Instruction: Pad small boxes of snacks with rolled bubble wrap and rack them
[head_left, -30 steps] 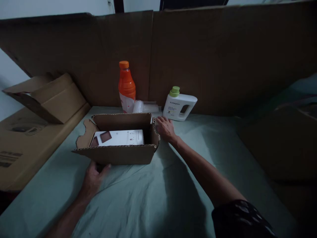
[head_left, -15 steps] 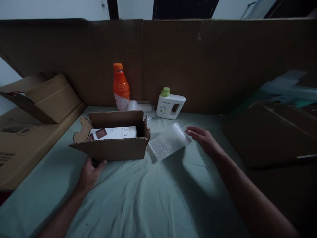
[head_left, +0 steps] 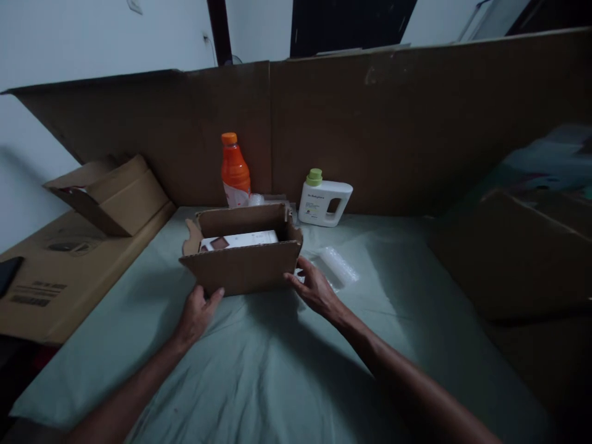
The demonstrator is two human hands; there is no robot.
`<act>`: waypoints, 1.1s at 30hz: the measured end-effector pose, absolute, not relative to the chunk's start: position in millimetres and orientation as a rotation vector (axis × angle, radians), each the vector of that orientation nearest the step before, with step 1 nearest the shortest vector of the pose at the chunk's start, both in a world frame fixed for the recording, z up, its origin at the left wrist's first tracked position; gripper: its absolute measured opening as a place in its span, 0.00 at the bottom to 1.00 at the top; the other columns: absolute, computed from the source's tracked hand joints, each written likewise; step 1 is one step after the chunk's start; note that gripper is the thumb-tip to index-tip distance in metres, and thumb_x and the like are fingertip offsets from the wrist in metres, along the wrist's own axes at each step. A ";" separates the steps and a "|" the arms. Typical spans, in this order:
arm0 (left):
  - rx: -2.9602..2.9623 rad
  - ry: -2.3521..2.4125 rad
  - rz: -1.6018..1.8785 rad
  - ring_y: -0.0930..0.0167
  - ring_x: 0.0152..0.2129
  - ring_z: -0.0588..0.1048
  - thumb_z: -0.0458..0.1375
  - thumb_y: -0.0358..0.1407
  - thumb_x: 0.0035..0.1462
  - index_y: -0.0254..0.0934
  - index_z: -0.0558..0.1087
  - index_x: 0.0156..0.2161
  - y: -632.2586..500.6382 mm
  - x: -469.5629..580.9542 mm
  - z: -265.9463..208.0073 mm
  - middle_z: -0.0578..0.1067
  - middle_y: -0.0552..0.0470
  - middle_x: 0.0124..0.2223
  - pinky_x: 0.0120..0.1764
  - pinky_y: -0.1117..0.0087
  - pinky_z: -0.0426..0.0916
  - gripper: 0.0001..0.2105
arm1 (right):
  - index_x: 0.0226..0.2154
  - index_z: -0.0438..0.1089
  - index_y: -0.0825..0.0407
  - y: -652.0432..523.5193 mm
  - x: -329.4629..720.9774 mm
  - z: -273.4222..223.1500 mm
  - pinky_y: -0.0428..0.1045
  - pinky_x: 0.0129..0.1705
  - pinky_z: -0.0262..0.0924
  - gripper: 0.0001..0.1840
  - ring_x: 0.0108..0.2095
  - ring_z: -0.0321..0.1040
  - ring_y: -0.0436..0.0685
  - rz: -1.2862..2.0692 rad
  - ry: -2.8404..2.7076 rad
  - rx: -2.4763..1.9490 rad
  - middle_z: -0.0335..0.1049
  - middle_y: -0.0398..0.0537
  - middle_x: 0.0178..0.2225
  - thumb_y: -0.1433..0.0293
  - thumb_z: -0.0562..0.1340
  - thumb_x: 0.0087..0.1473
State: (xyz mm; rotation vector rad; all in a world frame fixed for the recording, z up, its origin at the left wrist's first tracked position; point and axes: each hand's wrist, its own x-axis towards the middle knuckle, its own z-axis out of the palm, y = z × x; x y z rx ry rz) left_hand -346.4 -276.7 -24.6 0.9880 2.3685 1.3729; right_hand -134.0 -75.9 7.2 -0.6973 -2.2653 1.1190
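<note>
An open cardboard box (head_left: 245,270) stands on the green cloth in front of me, its top flaps up. Inside lies a white carton (head_left: 252,239) with brown squares printed on it. My left hand (head_left: 198,313) grips the box's lower left corner, thumb along the front and fingers underneath, partly hidden. At the right end, my right hand (head_left: 318,288) has its thumb on the front and its fingers round the side. Just beyond that hand a sheet of bubble wrap (head_left: 341,266) lies on the cloth, partly covered by it.
An orange bottle (head_left: 235,169) and a white jug with a green cap (head_left: 326,202) stand by the cardboard wall (head_left: 393,123). Another open box (head_left: 132,200) rests on a large flat carton (head_left: 87,265) at left. A dark box (head_left: 509,259) stands at right.
My right hand has let go of the bubble wrap and moved left to the box's right end. The bubble wrap now lies on the cloth. My left hand stays at the box's lower left.
</note>
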 end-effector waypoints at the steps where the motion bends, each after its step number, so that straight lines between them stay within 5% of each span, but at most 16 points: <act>1: 1.022 2.361 1.372 0.60 0.38 0.78 0.57 0.53 0.52 0.35 0.71 0.40 -267.1 -345.5 -24.3 0.80 0.44 0.38 0.43 0.62 0.73 0.21 | 0.53 0.69 0.53 -67.2 -132.1 6.7 0.54 0.43 0.69 0.22 0.43 0.74 0.61 1.093 -2.253 -0.725 0.76 0.55 0.49 0.61 0.60 0.58; 5: 1.069 2.352 1.362 0.64 0.32 0.75 0.58 0.47 0.52 0.37 0.70 0.34 -223.9 -349.5 -27.4 0.76 0.49 0.32 0.37 0.65 0.71 0.14 | 0.49 0.71 0.53 -37.1 -130.8 5.4 0.51 0.35 0.68 0.19 0.32 0.73 0.57 1.014 -2.210 -0.820 0.78 0.53 0.43 0.62 0.61 0.57; 9: 1.098 2.327 1.336 0.65 0.31 0.74 0.59 0.44 0.53 0.36 0.70 0.35 -198.3 -356.5 -29.3 0.75 0.50 0.31 0.36 0.66 0.69 0.12 | 0.52 0.71 0.51 -22.6 -127.3 4.2 0.51 0.38 0.70 0.21 0.36 0.74 0.56 0.954 -2.190 -0.866 0.77 0.52 0.46 0.63 0.58 0.59; 14: 1.147 2.212 1.318 0.61 0.42 0.77 0.56 0.43 0.56 0.33 0.72 0.50 -215.1 -354.2 -34.4 0.79 0.44 0.45 0.46 0.62 0.71 0.20 | 0.53 0.73 0.51 -17.8 -80.9 3.0 0.59 0.49 0.68 0.21 0.50 0.72 0.65 0.755 -2.236 -0.971 0.73 0.57 0.55 0.61 0.61 0.58; 19: 1.129 2.117 1.373 0.56 0.59 0.70 0.57 0.41 0.55 0.31 0.62 0.64 -249.2 -335.5 -50.8 0.70 0.36 0.63 0.61 0.54 0.63 0.32 | 0.52 0.75 0.51 1.4 -37.9 -6.4 0.67 0.56 0.60 0.23 0.59 0.63 0.73 0.146 -2.408 -1.282 0.68 0.61 0.60 0.65 0.66 0.52; 26: 1.135 2.082 1.430 0.53 0.62 0.67 0.57 0.41 0.58 0.31 0.58 0.66 -283.4 -300.3 -47.3 0.66 0.31 0.65 0.61 0.46 0.63 0.33 | 0.46 0.77 0.52 2.3 -2.2 24.3 0.52 0.37 0.66 0.21 0.37 0.74 0.60 0.298 -2.186 -1.362 0.80 0.54 0.37 0.61 0.54 0.61; 33: 1.586 1.954 1.405 0.54 0.66 0.61 0.63 0.41 0.57 0.38 0.55 0.68 -281.2 -258.5 4.4 0.61 0.37 0.69 0.66 0.48 0.58 0.37 | 0.38 0.79 0.48 -95.9 23.8 105.0 0.46 0.28 0.63 0.21 0.28 0.70 0.53 1.115 -1.872 -1.024 0.77 0.45 0.31 0.51 0.71 0.48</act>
